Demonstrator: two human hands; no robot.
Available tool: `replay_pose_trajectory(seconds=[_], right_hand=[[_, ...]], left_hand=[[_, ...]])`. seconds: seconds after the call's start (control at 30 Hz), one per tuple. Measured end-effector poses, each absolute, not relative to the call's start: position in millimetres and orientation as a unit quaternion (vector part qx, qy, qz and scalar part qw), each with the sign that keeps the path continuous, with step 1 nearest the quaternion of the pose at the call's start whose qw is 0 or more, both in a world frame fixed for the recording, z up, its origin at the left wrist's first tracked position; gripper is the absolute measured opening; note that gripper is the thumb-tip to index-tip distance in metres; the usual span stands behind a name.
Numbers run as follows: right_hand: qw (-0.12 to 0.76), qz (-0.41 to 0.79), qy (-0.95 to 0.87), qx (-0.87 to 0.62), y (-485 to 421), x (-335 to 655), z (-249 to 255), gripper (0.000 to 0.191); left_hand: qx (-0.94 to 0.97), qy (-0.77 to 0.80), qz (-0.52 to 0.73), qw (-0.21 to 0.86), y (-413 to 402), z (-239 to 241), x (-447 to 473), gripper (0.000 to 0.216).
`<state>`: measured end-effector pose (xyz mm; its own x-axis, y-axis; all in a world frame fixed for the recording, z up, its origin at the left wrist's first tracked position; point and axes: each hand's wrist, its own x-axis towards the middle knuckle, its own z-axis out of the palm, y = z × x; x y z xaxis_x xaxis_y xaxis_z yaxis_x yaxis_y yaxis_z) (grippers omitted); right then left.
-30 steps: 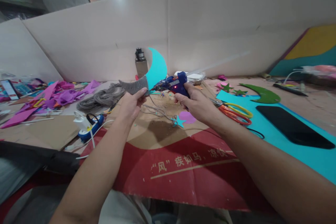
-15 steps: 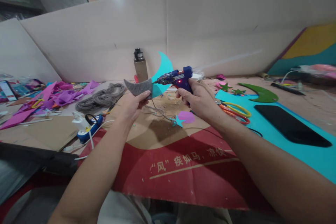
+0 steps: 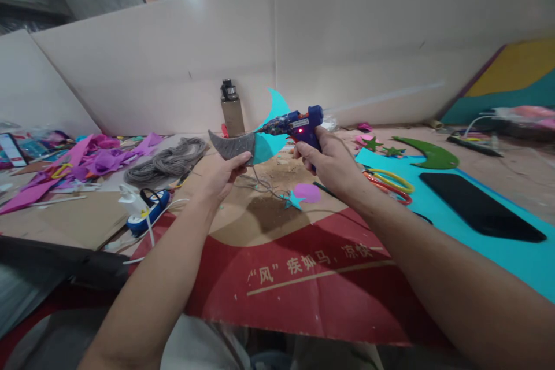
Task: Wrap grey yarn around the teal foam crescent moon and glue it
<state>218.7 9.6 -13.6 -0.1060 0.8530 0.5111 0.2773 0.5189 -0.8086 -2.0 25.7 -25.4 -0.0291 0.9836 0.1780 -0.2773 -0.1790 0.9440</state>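
Observation:
A turquoise crescent cutout is pinched in my left hand, which grips its lower middle. Grey cord is wound round the crescent's left half, and the right half is bare. My right hand is closed round the handle of a blue hot glue gun with a lit red light. The gun's nozzle points left, at the upper edge of the crescent where the cord winding ends; whether it touches I cannot tell. From the crescent a loose strand of grey cord trails down to the cardboard.
Red and brown cardboard covers the table before me. A grey cord bundle, a power strip and pink and purple scraps lie left. A bottle stands behind. Scissors, a black phone and a green crescent lie right.
The crescent and the glue gun have shifted slightly to the right. The nozzle has moved a little higher, to the crescent's upper edge. Both hands keep their holds.

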Motion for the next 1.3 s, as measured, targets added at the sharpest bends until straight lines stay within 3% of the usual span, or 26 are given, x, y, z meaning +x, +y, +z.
replay_pose_trajectory(seconds=[0.57, 0.83, 0.9, 1.03, 1.17, 1.3], right_hand=[[0.542, 0.281, -0.677, -0.411, 6.4, 217.6, -9.0, 0.011], [0.657, 0.397, -0.538, -0.350, 12.9, 222.9, -4.5, 0.012], [0.631, 0.443, -0.505, -0.389, 23.4, 225.5, -10.0, 0.010], [0.458, 0.471, -0.527, -0.540, 50.4, 230.3, -34.3, 0.008], [0.447, 0.393, -0.552, -0.583, 68.6, 238.6, -52.0, 0.013], [0.495, 0.147, -0.682, -0.518, 58.5, 229.3, -50.1, 0.019]], left_hand=[[0.477, 0.383, 0.600, 0.515, 24.0, -25.8, -2.4, 0.039], [0.416, 0.394, 0.650, 0.498, 29.6, -24.6, -8.0, 0.036], [0.392, 0.381, 0.675, 0.495, 32.0, -23.1, -10.2, 0.033], [0.390, 0.356, 0.676, 0.514, 32.0, -20.7, -10.0, 0.031], [0.403, 0.354, 0.661, 0.524, 27.6, -20.3, -4.8, 0.033], [0.410, 0.359, 0.648, 0.532, 25.4, -21.6, -0.9, 0.033]])
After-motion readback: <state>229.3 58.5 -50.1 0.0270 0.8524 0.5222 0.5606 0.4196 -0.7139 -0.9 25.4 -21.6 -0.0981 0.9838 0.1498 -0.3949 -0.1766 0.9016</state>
